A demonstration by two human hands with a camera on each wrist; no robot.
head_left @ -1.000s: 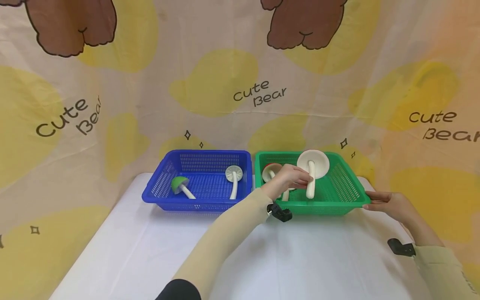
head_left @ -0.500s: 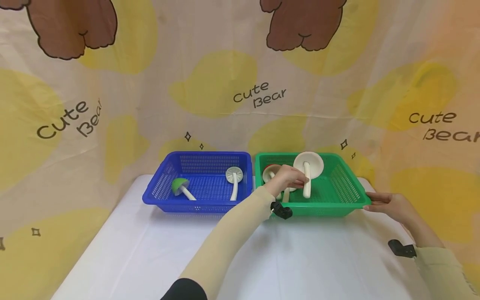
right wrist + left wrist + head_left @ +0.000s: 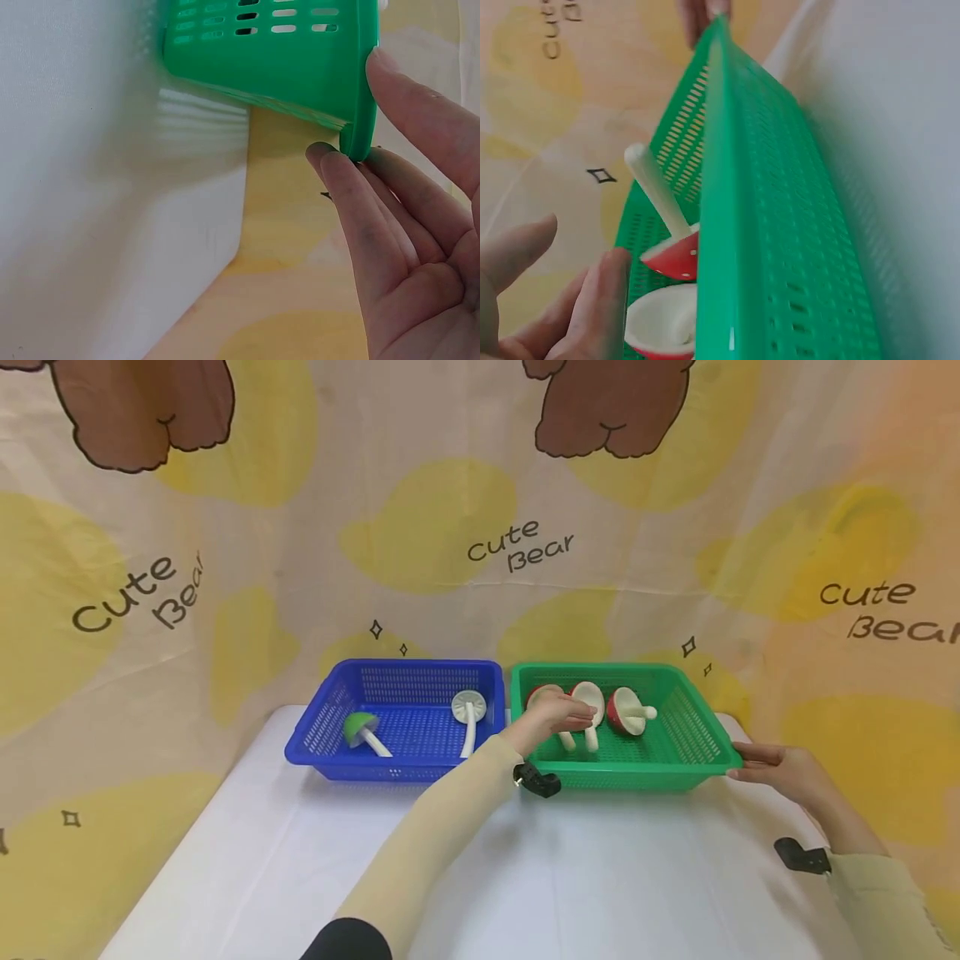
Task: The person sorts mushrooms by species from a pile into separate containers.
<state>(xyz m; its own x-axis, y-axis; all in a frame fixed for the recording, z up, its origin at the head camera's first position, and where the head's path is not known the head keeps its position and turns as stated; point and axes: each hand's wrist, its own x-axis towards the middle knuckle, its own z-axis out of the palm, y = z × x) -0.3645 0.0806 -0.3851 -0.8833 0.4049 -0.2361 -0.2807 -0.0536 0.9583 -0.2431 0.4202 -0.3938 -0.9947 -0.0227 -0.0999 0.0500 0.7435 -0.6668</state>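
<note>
My left hand [image 3: 557,712] is over the left part of the green basket [image 3: 622,769], thumb apart from the fingers in the left wrist view, holding nothing. Under and beside it lie red-capped toy mushrooms with white stems: one mushroom [image 3: 589,700] right by the fingertips, another partly hidden behind the hand. Farther right, a mushroom [image 3: 624,713] lies tipped with its stem pointing right; the left wrist view also shows this mushroom [image 3: 676,259]. My right hand [image 3: 783,770] pinches the basket's front right corner, thumb on the rim [image 3: 366,97] and fingers beneath it.
Left of the green basket stands a blue basket [image 3: 416,770], holding a green-capped mushroom [image 3: 362,730] and a pale grey-capped mushroom [image 3: 468,718]. Both baskets are on a white-covered table [image 3: 600,877]. A printed curtain [image 3: 420,527] hangs right behind them.
My left hand has let go of the mushroom it held, which now lies tipped in the green basket, and has drawn back to the left. My right hand keeps its place on the corner.
</note>
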